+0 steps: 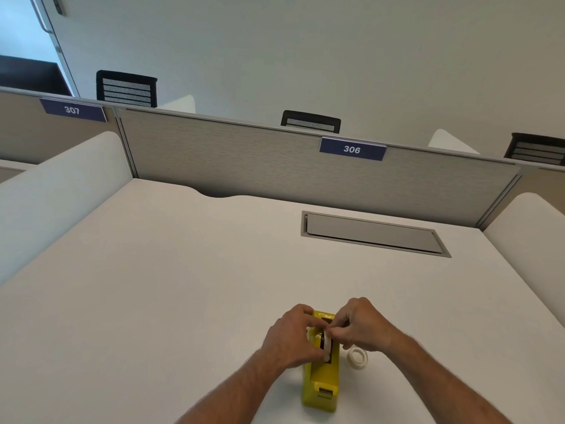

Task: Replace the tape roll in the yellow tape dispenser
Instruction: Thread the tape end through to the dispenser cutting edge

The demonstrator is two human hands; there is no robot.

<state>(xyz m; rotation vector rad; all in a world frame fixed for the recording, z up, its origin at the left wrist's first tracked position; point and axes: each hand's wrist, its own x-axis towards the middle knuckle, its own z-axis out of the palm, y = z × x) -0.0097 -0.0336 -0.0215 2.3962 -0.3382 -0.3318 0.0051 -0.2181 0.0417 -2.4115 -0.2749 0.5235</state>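
Yellow tape dispenser (321, 374): on table (183, 286), between both hands. Left hand (290, 338) and right hand (360, 328) pinch the mounted tape roll (327, 344). Second tape roll (358, 357): just beneath right hand.

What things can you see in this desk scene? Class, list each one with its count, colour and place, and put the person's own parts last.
yellow plastic tape dispenser: 1, yellow, near middle of the desk, under both hands
white tape roll in the dispenser: 1, white, seated in the dispenser's well
loose white tape roll: 1, white, on the desk just right of the dispenser
white desk: 1, white, fills the lower view
grey cable hatch: 1, grey, set into the desk, far right
grey partition panel: 1, grey, behind the desk
blue number signs: 2, blue, on the partition top, reading 306 and 307
black mesh chairs: 3, black, beyond the partition
left hand: 1, grips the dispenser and roll
right hand: 1, pinches the seated roll
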